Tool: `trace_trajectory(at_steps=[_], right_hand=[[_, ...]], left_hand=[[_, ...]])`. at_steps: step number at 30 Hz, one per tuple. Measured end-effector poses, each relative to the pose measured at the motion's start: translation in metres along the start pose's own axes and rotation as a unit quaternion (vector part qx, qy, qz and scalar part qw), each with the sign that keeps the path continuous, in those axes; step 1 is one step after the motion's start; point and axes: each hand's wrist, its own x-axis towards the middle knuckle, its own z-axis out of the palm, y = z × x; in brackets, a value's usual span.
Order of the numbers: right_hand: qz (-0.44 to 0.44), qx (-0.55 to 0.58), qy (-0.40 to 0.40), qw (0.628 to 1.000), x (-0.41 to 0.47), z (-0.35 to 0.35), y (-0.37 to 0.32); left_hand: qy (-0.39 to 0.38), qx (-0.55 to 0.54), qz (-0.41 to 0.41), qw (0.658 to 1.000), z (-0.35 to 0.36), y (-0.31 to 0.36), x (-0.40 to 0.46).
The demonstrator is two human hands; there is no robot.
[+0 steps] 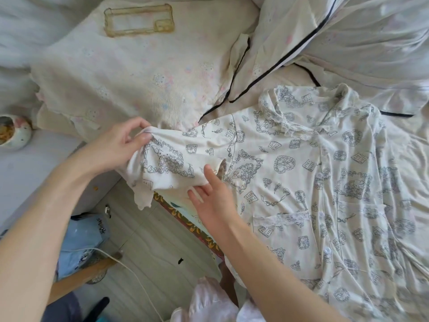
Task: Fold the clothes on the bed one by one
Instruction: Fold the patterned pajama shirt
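A: Where is the printed pajama top [301, 173] lying?

B: It is spread face-up on the bed [399, 145], buttons fastened. Its short sleeve [171, 163] is pinched at the cuff by the left hand [116, 147]; the right hand [209, 201], fingers straight and spread, is laid at the underarm.

A: Which step?

B: Probably the sleeve fold; it must be carried inward across the chest.

Home bedroom — bed [290, 82] (pyjamas [301, 173])

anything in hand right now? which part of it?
The left hand pinches the printed pajama shirt by the cuff end of its sleeve. The right hand is open, fingers straight against the sleeve's underside, gripping nothing.
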Motion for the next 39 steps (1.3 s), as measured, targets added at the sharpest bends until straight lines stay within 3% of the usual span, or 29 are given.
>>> trace_trajectory(at_steps=[7,10,13,16,19,22,27,29,33,36,39], right_hand=[[-0.022,-0.13,0.019,0.991,-0.006,0.003,-0.001],[-0.085,-0.201,0.033,0.975,-0.015,-0.008,-0.016],[-0.165,-0.175,0.029,0.97,-0.027,-0.033,-0.05],[-0.229,-0.14,0.032,0.963,-0.034,-0.072,-0.094],[-0.26,-0.174,0.089,0.946,-0.028,-0.118,-0.132],[-0.264,-0.301,0.141,0.905,-0.01,-0.159,-0.153],[-0.298,-0.551,0.121,0.77,0.026,-0.197,-0.156],[-0.296,-0.591,0.105,0.743,0.035,-0.201,-0.154],[-0.284,-0.572,0.066,0.767,0.04,-0.202,-0.152],[-0.259,-0.466,0.073,0.843,0.029,-0.208,-0.158],[-0.209,-0.31,0.06,0.926,0.011,-0.227,-0.173]], left_hand=[[0.103,-0.01,0.014,0.995,0.006,0.027,-0.002],[0.1,-0.016,0.042,0.994,0.023,0.059,0.003],[0.113,-0.059,0.088,0.988,0.061,0.107,0.016],[0.013,-0.08,0.155,0.985,0.119,0.163,0.03],[-0.133,0.003,0.189,0.973,0.176,0.194,0.042],[-0.102,0.119,0.172,0.973,0.205,0.167,0.054],[-0.061,0.22,0.062,0.972,0.231,0.099,0.054],[-0.027,0.267,0.053,0.962,0.246,0.094,0.049],[0.007,0.316,0.038,0.948,0.264,0.103,0.049],[0.016,0.257,0.026,0.966,0.27,0.122,0.048],[-0.011,0.095,0.051,0.994,0.28,0.162,0.036]])
